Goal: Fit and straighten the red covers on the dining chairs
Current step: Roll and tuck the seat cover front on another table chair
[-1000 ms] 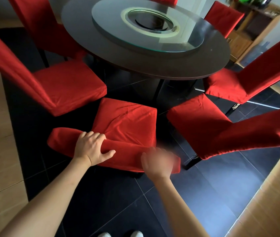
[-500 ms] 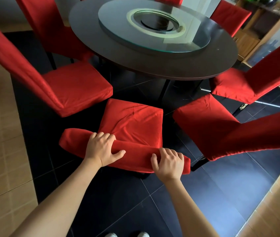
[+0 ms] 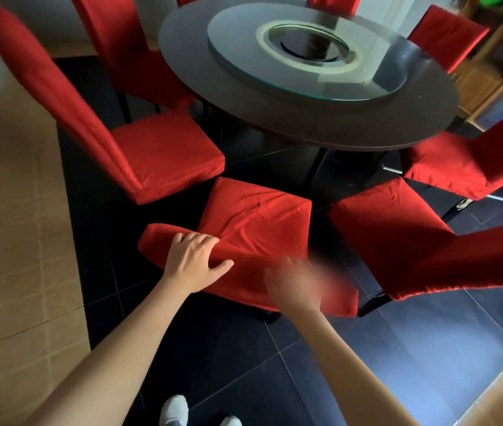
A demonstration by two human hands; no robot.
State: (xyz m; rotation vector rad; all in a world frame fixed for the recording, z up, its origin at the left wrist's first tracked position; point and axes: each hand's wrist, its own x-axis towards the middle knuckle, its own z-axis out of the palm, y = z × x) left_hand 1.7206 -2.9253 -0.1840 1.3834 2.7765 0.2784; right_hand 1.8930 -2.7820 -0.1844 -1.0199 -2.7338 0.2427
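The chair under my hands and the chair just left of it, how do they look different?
The chair under the hands has creases running across its seat cover; the left chair has a smoother seat. The near chair's back top is held by the left hand, with the blurred right hand over it; nobody touches the left chair. Both wear red covers and face the round table.

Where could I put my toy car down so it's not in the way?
Free: the dark table rim around the glass turntable, and the seat of the left chair. Crowded: the nearest chair's backrest top, under the left hand and blurred right hand.
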